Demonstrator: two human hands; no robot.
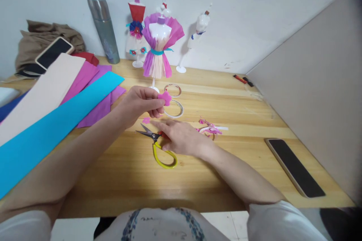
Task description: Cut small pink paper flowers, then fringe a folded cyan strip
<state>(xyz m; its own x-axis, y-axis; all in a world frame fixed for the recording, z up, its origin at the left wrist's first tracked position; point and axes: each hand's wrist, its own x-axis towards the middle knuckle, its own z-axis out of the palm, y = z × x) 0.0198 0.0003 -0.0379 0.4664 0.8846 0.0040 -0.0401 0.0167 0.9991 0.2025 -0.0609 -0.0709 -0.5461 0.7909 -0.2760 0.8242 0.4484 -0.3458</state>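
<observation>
Pinching beyond the scissors (pixel 154 136), the left hand (pixel 141 102) grips a pink flower (pixel 166 98), likely light, bendable and best held by a petal's edge; at the scissors' handle, whether the right hand (pixel 182 137) grasps anything is unclear.

A tall grey-green metal flask (pixel 106 39) with a silver top stands at the back of the pale wooden table (pixel 118 188), near the white wall (pixel 249 15). To its left sits a crumpled brown cloth bundle (pixel 31 41), with a dark-screened phone in a pale case (pixel 55 52) in front. A black-screened phone in a beige case (pixel 295 167) lies at the right; a small red-and-black stick (pixel 240 79) lies near the far right corner.
</observation>
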